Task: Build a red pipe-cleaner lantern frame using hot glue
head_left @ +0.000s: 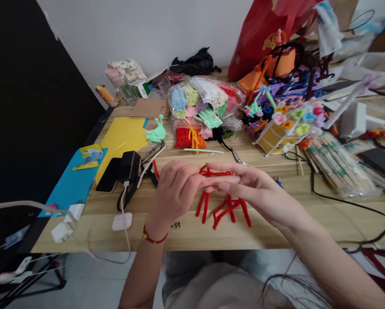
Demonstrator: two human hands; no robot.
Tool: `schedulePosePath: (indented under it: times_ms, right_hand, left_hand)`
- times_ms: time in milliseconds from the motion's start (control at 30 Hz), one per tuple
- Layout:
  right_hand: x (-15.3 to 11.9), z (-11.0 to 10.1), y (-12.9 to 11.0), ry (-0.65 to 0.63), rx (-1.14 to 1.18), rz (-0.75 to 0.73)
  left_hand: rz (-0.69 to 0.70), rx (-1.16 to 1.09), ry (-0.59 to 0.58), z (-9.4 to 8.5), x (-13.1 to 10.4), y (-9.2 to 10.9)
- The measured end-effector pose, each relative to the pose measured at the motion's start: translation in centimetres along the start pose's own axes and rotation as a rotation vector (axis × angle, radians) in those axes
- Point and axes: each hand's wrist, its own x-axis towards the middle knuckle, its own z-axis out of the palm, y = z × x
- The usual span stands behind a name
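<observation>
A red pipe-cleaner frame with several bent legs is at the middle of the table, directly beneath and behind my hands. Its upper part is partly hidden by my fingers. My left hand is closed, fingers curled, and its fingertips meet the fingers of my right hand; whatever lies inside the left grip is hidden. My right hand has its fingers stretched out to the left, with the thumb lying along them. Behind my right fingers, scissors rest on the table.
A bag of coloured pipe cleaners lies at the back. To the left are a black phone, a charger block and a white earbud case. At right stand a flower-trimmed basket and bagged wooden sticks, near a black cable.
</observation>
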Motion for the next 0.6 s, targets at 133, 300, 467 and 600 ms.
schedulePosePath:
  times_ms: [133, 300, 467, 600]
  right_hand:
    - [0.8, -0.4, 0.8, -0.060, 0.321, 0.162]
    - [1.8, -1.1, 1.5, -0.060, 0.373, 0.216]
    - [1.7, -2.3, 0.8, 0.120, 0.127, -0.167]
    - [0.7, -1.8, 0.3, 0.125, 0.042, -0.237]
  left_hand:
    - [0.026, 0.012, 0.070, 0.6, -0.7, -0.4]
    - [-0.148, -0.119, 0.123, 1.1, -2.3, 0.0]
    - [-0.531, -0.295, 0.410, 1.3, -5.1, -0.6]
    - [-0.698, -0.292, 0.406, 1.4, -7.9, -1.7]
